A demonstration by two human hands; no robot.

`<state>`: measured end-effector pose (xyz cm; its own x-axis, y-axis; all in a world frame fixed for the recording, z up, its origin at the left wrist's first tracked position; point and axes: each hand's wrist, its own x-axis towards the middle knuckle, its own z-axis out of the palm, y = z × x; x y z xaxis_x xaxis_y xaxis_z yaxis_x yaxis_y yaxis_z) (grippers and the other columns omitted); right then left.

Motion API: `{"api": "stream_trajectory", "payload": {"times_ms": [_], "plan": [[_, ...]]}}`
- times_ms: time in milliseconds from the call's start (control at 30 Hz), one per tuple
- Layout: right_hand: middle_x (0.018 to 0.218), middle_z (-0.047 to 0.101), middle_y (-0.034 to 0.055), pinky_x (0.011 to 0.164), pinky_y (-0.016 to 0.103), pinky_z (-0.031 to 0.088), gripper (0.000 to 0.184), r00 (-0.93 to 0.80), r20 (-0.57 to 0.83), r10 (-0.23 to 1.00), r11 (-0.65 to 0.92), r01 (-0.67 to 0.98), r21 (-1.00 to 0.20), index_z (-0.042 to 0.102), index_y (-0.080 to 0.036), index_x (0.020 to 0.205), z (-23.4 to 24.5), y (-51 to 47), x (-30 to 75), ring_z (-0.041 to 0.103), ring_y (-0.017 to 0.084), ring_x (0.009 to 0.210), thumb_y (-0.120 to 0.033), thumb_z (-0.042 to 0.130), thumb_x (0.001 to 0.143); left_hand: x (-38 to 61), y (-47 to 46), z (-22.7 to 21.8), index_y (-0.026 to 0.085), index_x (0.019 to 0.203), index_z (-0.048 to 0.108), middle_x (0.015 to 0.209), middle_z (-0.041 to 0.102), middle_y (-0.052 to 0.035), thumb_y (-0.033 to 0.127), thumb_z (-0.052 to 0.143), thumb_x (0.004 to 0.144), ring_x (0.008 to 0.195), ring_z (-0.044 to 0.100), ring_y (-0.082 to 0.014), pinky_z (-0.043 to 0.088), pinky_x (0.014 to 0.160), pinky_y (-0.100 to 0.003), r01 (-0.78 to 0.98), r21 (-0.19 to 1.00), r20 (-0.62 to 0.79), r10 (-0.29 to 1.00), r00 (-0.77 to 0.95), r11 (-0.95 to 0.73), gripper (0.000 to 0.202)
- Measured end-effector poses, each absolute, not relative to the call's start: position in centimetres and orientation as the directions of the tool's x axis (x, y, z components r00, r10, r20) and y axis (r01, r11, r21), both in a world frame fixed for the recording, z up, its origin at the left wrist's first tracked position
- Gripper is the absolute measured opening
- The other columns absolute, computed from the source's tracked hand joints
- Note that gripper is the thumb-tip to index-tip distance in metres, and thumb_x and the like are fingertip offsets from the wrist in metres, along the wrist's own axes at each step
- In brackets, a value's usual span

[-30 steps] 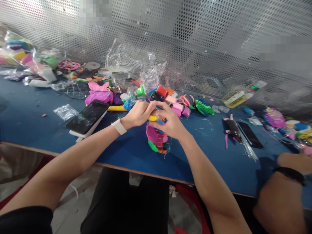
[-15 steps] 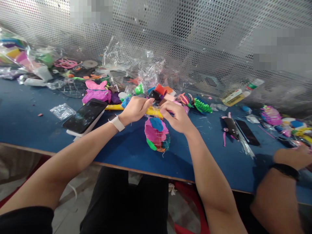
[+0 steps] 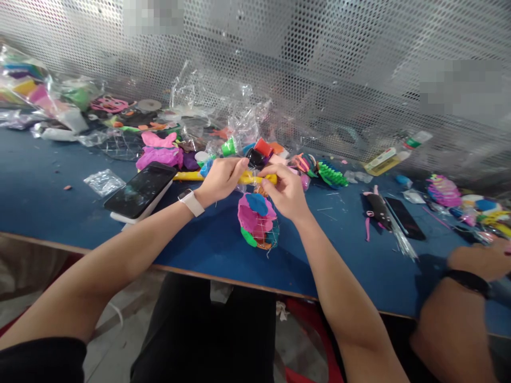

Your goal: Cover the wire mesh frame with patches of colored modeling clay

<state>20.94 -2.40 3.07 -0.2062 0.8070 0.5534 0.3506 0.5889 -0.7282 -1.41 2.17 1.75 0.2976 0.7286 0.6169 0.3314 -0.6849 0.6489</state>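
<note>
Both my hands are over the middle of the table, closed around a long yellow piece (image 3: pixel 249 177). My left hand (image 3: pixel 224 178), with a pale watch strap on its wrist, grips it near the middle; most of its fingertips are hidden. Thumb and fingers of my right hand (image 3: pixel 286 192) pinch its right end. A yellow ridged length (image 3: pixel 187 176) shows left of my left hand; whether it is the same piece I cannot tell. Just below stands a small wire-mesh form (image 3: pixel 258 221), partly covered with pink, blue and green clay patches.
A black phone (image 3: pixel 139 190) lies on a white object at left, beside a crumpled clear packet (image 3: pixel 104 182). Behind my hands are clay tubs and a pink clay figure (image 3: pixel 159 151). Further right are a dark clay figure (image 3: pixel 377 210), another phone (image 3: pixel 405 217) and a co-worker's hand (image 3: pixel 479 260).
My right hand has shifted slightly left and turned, so more of the yellow piece's right end shows. My left hand stays nearly in place, and the mesh form remains where it was.
</note>
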Motion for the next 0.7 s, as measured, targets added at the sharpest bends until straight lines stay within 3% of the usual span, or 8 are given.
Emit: {"api": "stream_trajectory", "payload": {"times_ms": [167, 300, 500, 700], "plan": [[0.113, 0.081, 0.0073, 0.094, 0.048, 0.064, 0.032, -0.230, 0.566, 0.792, 0.610, 0.346, -0.713, 0.090, -0.031, 0.107, 2.8, -2.0, 20.9, 0.075, 0.027, 0.107, -0.061, 0.089, 0.096, -1.4, 1.8, 2.0, 0.023, 0.077, 0.062, 0.067, 0.063, -0.0037, 0.078, 0.025, 0.118, 0.062, 0.056, -0.0174, 0.042, 0.065, -0.035, 0.364, 0.613, 0.629, 0.712, 0.312, -0.701, 0.078], [0.110, 0.080, 0.0066, 0.093, 0.048, 0.065, 0.040, -0.236, 0.551, 0.800, 0.599, 0.355, -0.718, 0.092, -0.030, 0.107, 2.4, -1.7, 21.0, 0.076, 0.027, 0.105, -0.066, 0.095, 0.089, -1.0, 1.5, 2.2, 0.023, 0.074, 0.058, 0.066, 0.061, -0.0026, 0.080, 0.021, 0.117, 0.061, 0.053, -0.0162, 0.037, 0.062, -0.034, 0.341, 0.612, 0.628, 0.701, 0.338, -0.713, 0.081], [0.103, 0.079, 0.0054, 0.090, 0.046, 0.065, 0.027, -0.228, 0.604, 0.764, 0.640, 0.389, -0.663, 0.089, -0.028, 0.105, 1.9, -2.1, 20.4, 0.075, 0.025, 0.096, -0.053, 0.093, 0.095, -0.7, 1.2, 2.1, 0.026, 0.066, 0.043, 0.058, 0.054, -0.0019, 0.080, 0.021, 0.117, 0.055, 0.045, -0.0149, 0.033, 0.059, -0.035, 0.340, 0.593, 0.626, 0.683, 0.376, -0.730, 0.078], [0.106, 0.080, 0.0069, 0.089, 0.043, 0.066, 0.011, -0.309, 0.647, 0.697, 0.706, 0.457, -0.541, 0.082, -0.023, 0.112, 1.8, -3.2, 18.9, 0.077, 0.025, 0.095, -0.032, 0.079, 0.106, -0.6, 0.4, 2.3, 0.023, 0.070, 0.056, 0.062, 0.065, -0.0042, 0.065, 0.020, 0.123, 0.058, 0.058, -0.0151, 0.039, 0.063, -0.032, 0.387, 0.609, 0.553, 0.720, 0.419, -0.693, 0.076]]}}
